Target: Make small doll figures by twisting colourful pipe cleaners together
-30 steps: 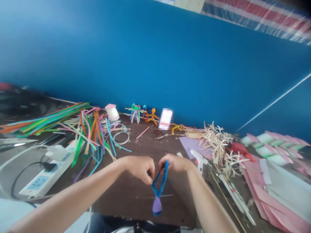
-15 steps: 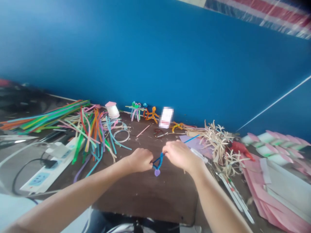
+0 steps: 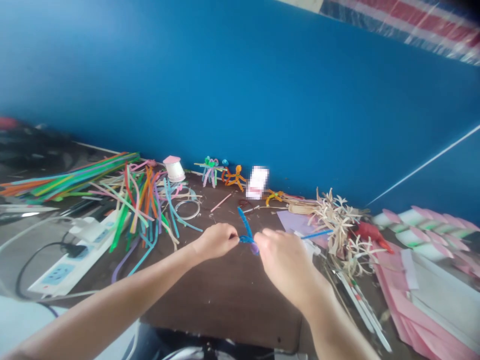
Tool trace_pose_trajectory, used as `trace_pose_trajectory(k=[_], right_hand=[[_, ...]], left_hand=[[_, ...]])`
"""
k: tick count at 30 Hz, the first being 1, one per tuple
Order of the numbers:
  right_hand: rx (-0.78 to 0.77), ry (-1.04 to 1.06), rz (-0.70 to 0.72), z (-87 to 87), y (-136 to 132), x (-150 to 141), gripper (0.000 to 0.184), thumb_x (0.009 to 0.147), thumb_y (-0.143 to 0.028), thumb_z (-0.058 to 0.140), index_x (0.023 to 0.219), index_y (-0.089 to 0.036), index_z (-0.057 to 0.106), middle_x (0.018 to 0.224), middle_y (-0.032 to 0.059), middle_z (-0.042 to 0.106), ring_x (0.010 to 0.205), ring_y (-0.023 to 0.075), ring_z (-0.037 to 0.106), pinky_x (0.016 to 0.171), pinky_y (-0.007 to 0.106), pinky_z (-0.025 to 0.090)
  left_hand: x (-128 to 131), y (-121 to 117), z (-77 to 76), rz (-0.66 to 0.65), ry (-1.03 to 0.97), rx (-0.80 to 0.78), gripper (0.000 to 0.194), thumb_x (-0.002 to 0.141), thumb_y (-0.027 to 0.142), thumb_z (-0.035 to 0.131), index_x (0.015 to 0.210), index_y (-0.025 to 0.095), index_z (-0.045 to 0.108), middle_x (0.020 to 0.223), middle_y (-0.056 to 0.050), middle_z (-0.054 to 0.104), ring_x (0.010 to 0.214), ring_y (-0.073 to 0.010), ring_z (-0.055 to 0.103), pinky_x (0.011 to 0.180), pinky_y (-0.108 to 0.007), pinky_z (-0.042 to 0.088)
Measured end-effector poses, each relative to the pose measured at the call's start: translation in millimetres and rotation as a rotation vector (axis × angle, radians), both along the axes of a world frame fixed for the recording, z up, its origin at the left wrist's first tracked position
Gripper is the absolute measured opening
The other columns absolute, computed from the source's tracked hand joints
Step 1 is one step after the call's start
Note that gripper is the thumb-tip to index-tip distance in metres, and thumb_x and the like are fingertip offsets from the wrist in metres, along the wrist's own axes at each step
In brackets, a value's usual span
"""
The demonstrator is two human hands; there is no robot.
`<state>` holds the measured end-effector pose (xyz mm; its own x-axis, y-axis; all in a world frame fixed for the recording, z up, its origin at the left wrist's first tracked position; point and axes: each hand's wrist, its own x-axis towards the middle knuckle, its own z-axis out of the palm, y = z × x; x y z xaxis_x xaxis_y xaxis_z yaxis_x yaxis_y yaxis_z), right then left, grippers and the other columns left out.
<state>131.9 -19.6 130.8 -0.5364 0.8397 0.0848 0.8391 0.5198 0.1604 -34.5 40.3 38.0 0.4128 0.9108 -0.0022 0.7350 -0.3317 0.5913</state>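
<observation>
Both hands are closed on a bent blue pipe cleaner (image 3: 244,226) above the brown table (image 3: 221,305). My left hand (image 3: 217,243) pinches its left end between thumb and forefinger. With fingers curled, my right hand (image 3: 279,255) grips it from the other side, and a straight blue length (image 3: 317,234) sticks out to the right behind that hand. One stem points up and away between the hands. A small purple piece (image 3: 255,248) shows beside the right fingers, partly hidden; whether it is attached I cannot tell.
At the left lie loose coloured pipe cleaners (image 3: 140,200) and a white power strip (image 3: 75,260) with cables. Small pipe-cleaner figures (image 3: 236,177) stand by the blue wall (image 3: 240,90). To the right are pale curled strips (image 3: 337,215), long tools (image 3: 362,302) and pink sheets (image 3: 401,310).
The blue pipe cleaner's hanging loop has turned and flattened, and one stem now points upward. My right hand has moved down and slightly right. The left stays nearly in place.
</observation>
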Motion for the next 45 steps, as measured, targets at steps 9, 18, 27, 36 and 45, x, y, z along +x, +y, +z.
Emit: trace_pose_trajectory(k=[9, 18, 27, 36, 45], right_hand=[[-0.088, 0.122, -0.102, -46.4, -27.7, -7.0, 0.019, 0.082, -0.009, 0.044, 0.077, -0.022, 0.055, 0.066, 0.0002, 0.061, 0.054, 0.0161, 0.06, 0.045, 0.026, 0.027], [-0.124, 0.507, -0.12, -96.8, -31.9, -7.2, 0.028, 0.082, -0.007, 0.041, 0.101, -0.02, 0.056, 0.088, 0.0043, 0.068, 0.075, 0.0164, 0.065, 0.063, 0.022, 0.043], [-0.336, 0.803, -0.281, -107.0, 6.2, 23.9, 0.022, 0.081, -0.023, 0.043, 0.091, -0.019, 0.062, 0.068, 0.003, 0.066, 0.06, 0.017, 0.062, 0.058, 0.025, 0.045], [-0.795, 0.88, -0.048, -94.5, 52.6, 34.7, 0.013, 0.076, -0.023, 0.051, 0.071, -0.014, 0.059, 0.06, -0.0007, 0.059, 0.058, 0.012, 0.055, 0.055, 0.021, 0.041], [-0.728, 0.615, 0.116, -43.2, 81.5, 25.4, 0.011, 0.076, -0.021, 0.052, 0.077, -0.015, 0.061, 0.072, 0.0007, 0.063, 0.065, 0.0124, 0.056, 0.061, 0.022, 0.04]], left_hand=[[5.6, 1.8, -15.6, 0.309, -0.785, -0.582, 0.015, 0.067, 0.027, 0.052, 0.062, 0.013, 0.055, 0.045, 0.008, 0.029, 0.039, -0.0046, 0.021, 0.041, -0.021, 0.01], [2.2, -1.3, -12.3, 0.25, -1.042, -0.789, 0.021, 0.066, 0.032, 0.051, 0.06, 0.017, 0.038, 0.051, 0.009, 0.03, 0.038, -0.0018, 0.015, 0.038, -0.018, 0.007], [-4.7, -6.5, -4.4, 0.169, -1.178, -0.821, 0.018, 0.066, 0.027, 0.058, 0.064, 0.014, 0.046, 0.048, 0.008, 0.033, 0.038, -0.0013, 0.014, 0.039, -0.018, 0.004], [-7.1, -15.2, 7.7, -0.301, -0.695, -0.842, 0.011, 0.059, 0.022, 0.056, 0.057, 0.012, 0.062, 0.043, 0.003, 0.047, 0.042, -0.0065, 0.031, 0.041, -0.021, 0.018], [-1.9, -12.0, 17.4, -0.361, -0.08, -0.437, 0.014, 0.057, 0.021, 0.054, 0.057, 0.016, 0.067, 0.042, 0.004, 0.049, 0.042, -0.009, 0.039, 0.042, -0.02, 0.026]])
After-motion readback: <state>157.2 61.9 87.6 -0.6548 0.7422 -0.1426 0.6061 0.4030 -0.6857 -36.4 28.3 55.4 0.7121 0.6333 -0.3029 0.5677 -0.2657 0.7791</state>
